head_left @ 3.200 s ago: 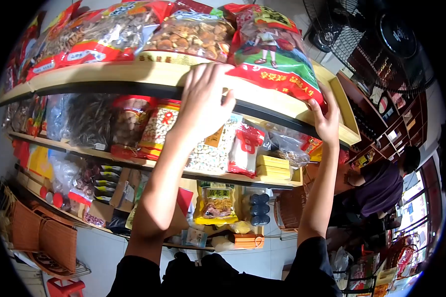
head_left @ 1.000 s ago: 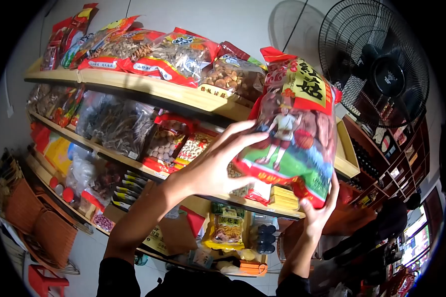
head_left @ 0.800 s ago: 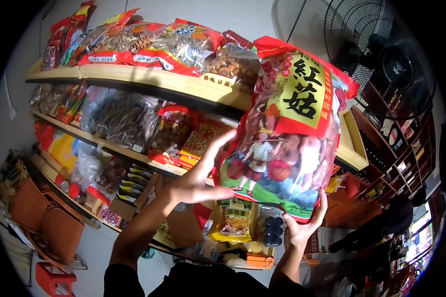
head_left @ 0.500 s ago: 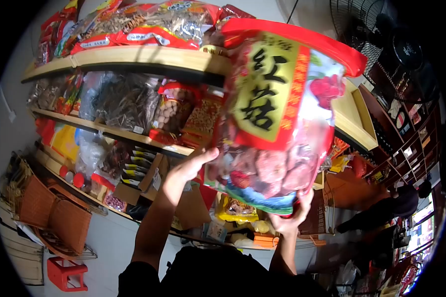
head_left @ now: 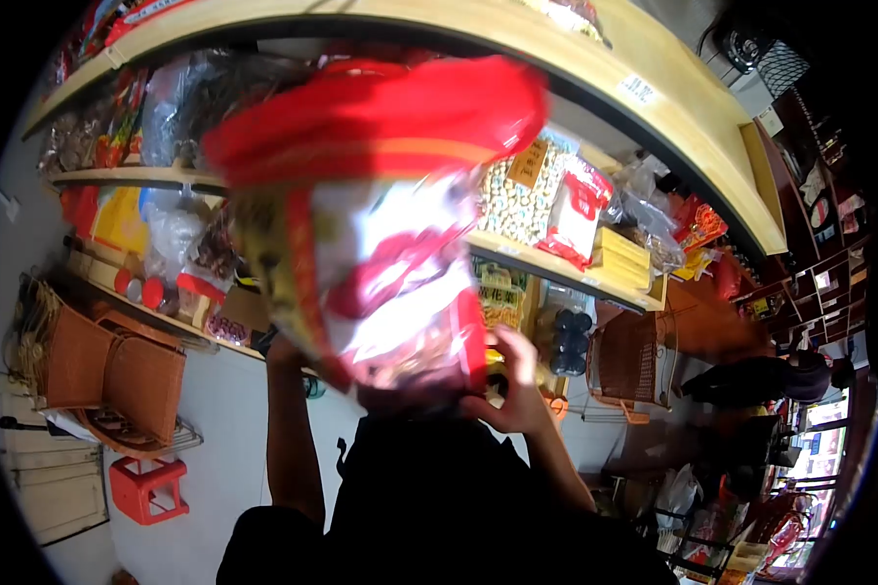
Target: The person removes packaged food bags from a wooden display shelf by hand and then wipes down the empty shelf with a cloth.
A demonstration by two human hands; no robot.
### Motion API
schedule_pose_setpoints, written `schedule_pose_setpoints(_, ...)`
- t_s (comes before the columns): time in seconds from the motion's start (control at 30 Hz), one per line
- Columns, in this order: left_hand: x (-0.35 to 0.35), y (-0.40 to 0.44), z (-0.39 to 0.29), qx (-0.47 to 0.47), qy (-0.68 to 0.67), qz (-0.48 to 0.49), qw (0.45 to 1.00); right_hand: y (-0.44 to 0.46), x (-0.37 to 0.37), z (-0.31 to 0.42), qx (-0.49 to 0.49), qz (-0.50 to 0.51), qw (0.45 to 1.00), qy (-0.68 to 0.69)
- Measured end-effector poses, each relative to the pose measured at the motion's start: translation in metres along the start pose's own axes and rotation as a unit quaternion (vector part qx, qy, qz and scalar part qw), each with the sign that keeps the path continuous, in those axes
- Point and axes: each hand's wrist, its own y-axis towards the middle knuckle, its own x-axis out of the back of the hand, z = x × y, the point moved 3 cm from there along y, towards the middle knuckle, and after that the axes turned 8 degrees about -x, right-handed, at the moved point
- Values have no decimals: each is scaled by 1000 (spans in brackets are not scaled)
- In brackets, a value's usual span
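A large plastic bag of dried red mushrooms (head_left: 400,263), with a broad red top band, is held up in front of me, tilted and smeared by motion. My right hand (head_left: 517,390) grips its lower right edge, thumb and fingers curved around the corner. My left hand (head_left: 285,353) is in shadow at the bag's lower left edge, its fingers hidden. Behind the bag, a bag of pale nuts or beans (head_left: 522,200) and a red-and-white packet (head_left: 578,214) sit on the middle shelf.
A wooden shelf board (head_left: 439,27) curves across the top. Yellow packs (head_left: 619,258) stand on the shelf at right. Brown wicker chairs (head_left: 117,366) and a red stool (head_left: 149,489) are at left. A person in dark clothes (head_left: 766,375) is far right.
The bag has swung left and turned, so its label now faces left and its red top leans toward me. Both hands moved with it. My view shifted, showing more shelf at right.
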Motion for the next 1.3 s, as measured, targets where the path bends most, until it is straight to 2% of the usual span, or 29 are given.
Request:
schedule_pose_setpoints(0.07, 16, -44, 3, 16, 33, -41, 998, 15, -18, 0, -44, 106, 992, 50)
schedule_pose_setpoints(0.1, 22, -68, 3, 25, 51, -59, 997, 24, -25, 10, -121, 162, 978, 54)
schedule_pose_setpoints(0.13, 27, -92, 4, 33, 70, -75, 994, 28, -37, 7, -80, 193, 978, 27)
schedule_pose_setpoints(0.2, 34, -138, 7, 41, 108, -100, 988, 23, -68, -15, -129, 267, 955, 11)
schedule_pose_setpoints(0.27, 47, -176, 14, 54, 123, -137, 981, 10, -100, -56, -133, 282, 950, 3)
schedule_pose_setpoints(0.3, 58, -190, 20, 122, 63, -195, 971, 10, -110, -63, -135, 289, 948, -11)
schedule_pose_setpoints(0.33, 65, -201, 27, 129, 67, -211, 967, 8, -118, -70, -135, 299, 945, -6)
schedule_pose_setpoints(0.37, 64, -205, 30, 137, 70, -227, 962, 12, -123, -77, -200, 330, 922, -22)
schedule_pose_setpoints(0.4, 49, -189, 29, 106, 76, -248, 960, 17, -127, -85, -262, 357, 896, -43)
schedule_pose_setpoints(0.47, 59, -195, 43, 148, 72, -276, 947, 17, -141, -107, -270, 365, 891, -18)
schedule_pose_setpoints(0.53, 52, -184, 51, 175, 64, -299, 936, 6, -160, -145, -242, 286, 927, -4)
schedule_pose_setpoints(0.6, 52, -176, 62, 209, 60, -311, 925, -6, -172, -169, -249, 264, 932, 4)
schedule_pose_setpoints(0.7, 53, -169, 76, 273, 146, -301, 902, -20, -176, -189, -265, 220, 939, 24)
schedule_pose_setpoints(0.77, 52, -168, 82, 282, 157, -300, 898, -30, -176, -199, -402, 256, 871, 116)
schedule_pose_setpoints(0.9, 46, -162, 89, 301, 167, -290, 893, -34, -162, -195, -426, 233, 852, 197)
schedule_pose_setpoints(0.97, 45, -156, 90, 307, 176, -278, 893, -40, -157, -199, -477, 227, 824, 206)
schedule_pose_setpoints(1.03, 41, -153, 89, 325, 194, -211, 901, -51, -161, -211, -464, 191, 833, 233)
schedule_pose_setpoints(1.07, 38, -150, 88, 328, 194, -210, 901, -53, -162, -214, -445, 158, 844, 257)
schedule_pose_setpoints(1.17, 31, -139, 89, 322, 178, -200, 908, -61, -158, -218, -435, 143, 857, 236)
schedule_pose_setpoints(1.23, 36, -133, 96, 370, 203, -195, 886, -62, -153, -215, -448, 139, 852, 231)
schedule_pose_setpoints(1.3, 32, -119, 98, 367, 214, -186, 886, -64, -149, -213, -462, 132, 847, 226)
